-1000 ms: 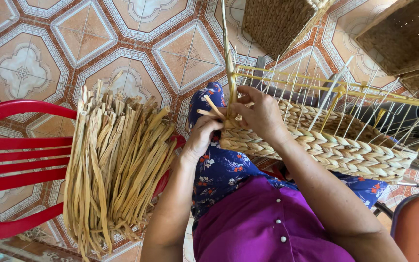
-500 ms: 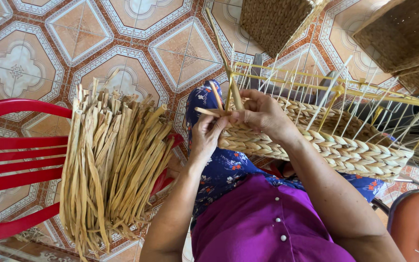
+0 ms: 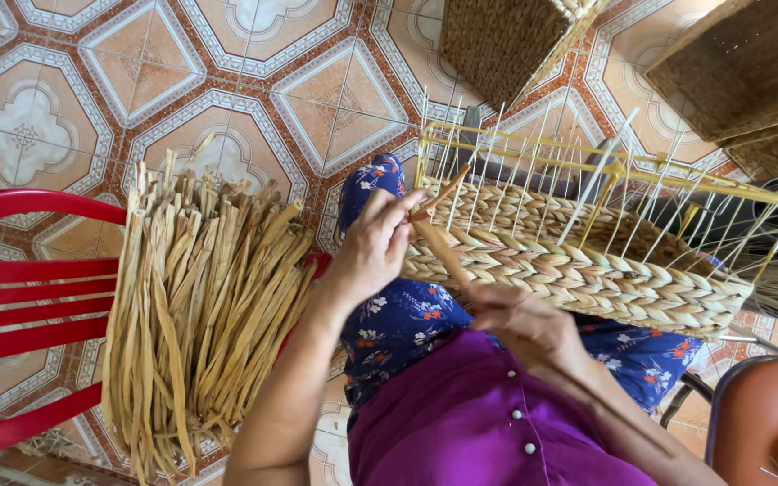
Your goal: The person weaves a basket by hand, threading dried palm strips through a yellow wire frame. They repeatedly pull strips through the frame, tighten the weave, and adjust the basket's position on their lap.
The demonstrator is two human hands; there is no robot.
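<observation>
A: The left hand (image 3: 373,247) is up at the basket's (image 3: 587,270) near corner, fingers pinched on the strand (image 3: 438,243) right where it meets the woven wall.

B: And the right hand (image 3: 524,324)?

A: Lower down, over the lap, clenched on the same strand's tail, likely to keep it taut while the left guides it in.

B: Where does the basket sit?

A: Across the knees, its yellow frame (image 3: 587,162) and thin uprights standing above the finished braid, so the open rows face the person.

B: Spare material?

A: A thick bundle (image 3: 200,306) of dried strips lies on the red chair (image 3: 29,306), just beside the left arm, within easy reach.
</observation>
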